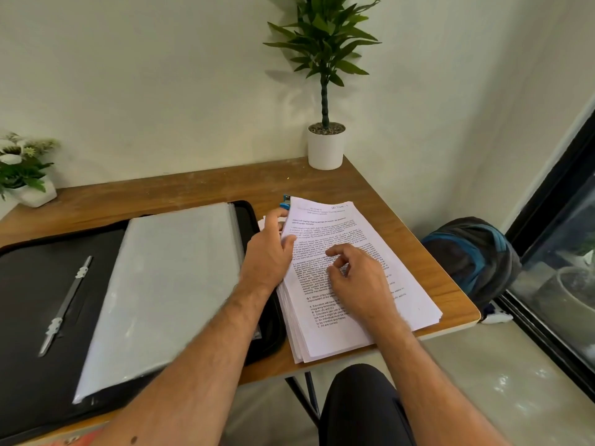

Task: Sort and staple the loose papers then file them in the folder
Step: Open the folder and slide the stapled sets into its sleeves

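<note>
Left hand (269,252) grips the paper stack's (360,284) edge — right hand (357,278) rests on top, fingers loosely curled.

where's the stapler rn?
Head view: the blue stapler lies on the table past the paper stack, at its far left corner, mostly hidden, just beyond the left hand fingertips.

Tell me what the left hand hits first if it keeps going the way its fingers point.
Most likely the blue stapler, just beyond the left hand at the far left corner of the paper stack. Depth is unclear.
</note>
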A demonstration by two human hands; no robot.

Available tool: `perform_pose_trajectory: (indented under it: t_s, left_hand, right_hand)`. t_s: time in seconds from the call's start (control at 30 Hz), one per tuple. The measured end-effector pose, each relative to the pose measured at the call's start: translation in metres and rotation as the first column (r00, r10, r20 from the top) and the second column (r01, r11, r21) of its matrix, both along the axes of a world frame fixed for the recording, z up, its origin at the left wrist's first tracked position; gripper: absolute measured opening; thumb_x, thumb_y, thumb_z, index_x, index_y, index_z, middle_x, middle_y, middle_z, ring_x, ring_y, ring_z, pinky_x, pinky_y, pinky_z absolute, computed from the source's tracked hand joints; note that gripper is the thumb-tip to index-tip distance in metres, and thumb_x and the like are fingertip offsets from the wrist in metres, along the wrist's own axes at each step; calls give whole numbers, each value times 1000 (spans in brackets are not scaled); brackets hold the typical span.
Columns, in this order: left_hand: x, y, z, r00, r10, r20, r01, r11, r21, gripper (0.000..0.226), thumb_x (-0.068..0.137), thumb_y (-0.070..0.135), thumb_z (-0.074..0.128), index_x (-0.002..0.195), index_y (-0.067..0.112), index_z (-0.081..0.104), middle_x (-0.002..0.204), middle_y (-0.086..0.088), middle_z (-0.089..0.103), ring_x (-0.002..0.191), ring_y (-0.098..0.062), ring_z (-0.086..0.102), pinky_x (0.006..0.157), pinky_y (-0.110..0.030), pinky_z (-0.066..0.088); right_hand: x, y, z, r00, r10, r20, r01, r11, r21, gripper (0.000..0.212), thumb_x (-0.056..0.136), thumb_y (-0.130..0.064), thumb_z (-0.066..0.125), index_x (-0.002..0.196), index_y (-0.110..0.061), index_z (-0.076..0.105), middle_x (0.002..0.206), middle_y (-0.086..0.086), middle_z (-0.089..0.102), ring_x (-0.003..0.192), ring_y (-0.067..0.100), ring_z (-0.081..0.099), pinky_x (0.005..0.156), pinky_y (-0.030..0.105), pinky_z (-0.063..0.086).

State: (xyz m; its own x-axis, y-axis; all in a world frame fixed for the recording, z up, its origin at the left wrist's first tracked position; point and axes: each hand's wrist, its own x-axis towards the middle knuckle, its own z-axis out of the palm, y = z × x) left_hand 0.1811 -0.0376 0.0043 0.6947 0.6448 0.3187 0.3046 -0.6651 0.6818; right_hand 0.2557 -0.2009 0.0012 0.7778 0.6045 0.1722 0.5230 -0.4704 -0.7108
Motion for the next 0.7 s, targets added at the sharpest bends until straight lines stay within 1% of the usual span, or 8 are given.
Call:
perform_pose_trajectory:
  t_s: [0.1,0.2,0.27,0.37,0.43,0.57,0.63,0.7]
  left_hand:
    - [5,11,9,999,12,-42,-21,972,-235,42,96,22,67,138,18,59,130,1,70,104,-11,68,83,-18,51]
    - [4,15,17,995,-91,-45,61,891,-450,38,98,23,65,135,24,60,125,5,71,101,-11,71,93,-37,58]
    - [3,11,21,995,-97,-19,78,887,-454,34,99,19,63,132,24,61,125,4,71,104,-13,71,97,-44,57]
    - [-3,3,32,990,7,144,72,842,-535,29,99,10,61,126,20,66,119,1,74,102,-15,72,96,-42,58]
    - [-16,2,43,961,80,263,115,752,-649,28,99,6,60,122,20,68,113,1,76,100,-19,74,91,-42,60]
    - [-56,6,60,911,135,390,218,645,-732,27,100,1,57,117,17,69,106,-1,78,95,-24,76,77,-41,62]
    - [-79,9,65,891,176,418,224,631,-742,28,101,-1,53,113,19,69,105,-1,78,94,-24,76,74,-38,61]
    - [-102,13,66,871,238,430,206,618,-759,30,101,-1,52,113,21,69,105,-1,79,91,-21,76,68,-34,61]
  right_hand:
    - [3,3,2,999,-22,-41,23,999,35,25,95,-25,65,118,-34,62,105,-15,61,90,5,59,80,22,55]
    - [6,4,6,996,-11,-85,16,998,58,24,95,-22,64,116,-34,62,103,-14,61,88,7,60,69,16,49]
    - [9,2,11,990,3,-139,5,998,62,24,96,-23,65,115,-35,60,106,-12,62,87,5,60,65,13,45]
    - [13,-5,24,992,-35,-118,49,991,121,27,95,-25,66,119,-35,60,119,-9,60,102,8,59,88,29,56]
    - [15,-10,37,994,-113,-12,113,977,180,34,93,-25,68,125,-33,59,133,-5,51,125,15,46,110,38,39]
    - [2,-14,71,968,-235,83,206,942,265,55,88,-30,73,137,-33,47,144,-3,37,133,17,32,113,40,29]
    - [-6,-17,84,988,-116,-101,139,956,258,59,87,-33,76,137,-32,45,141,-6,46,122,12,51,102,36,45]
    - [-16,-20,94,879,171,-445,-27,949,313,49,87,-34,76,129,-24,53,130,-3,64,100,15,71,86,37,58]
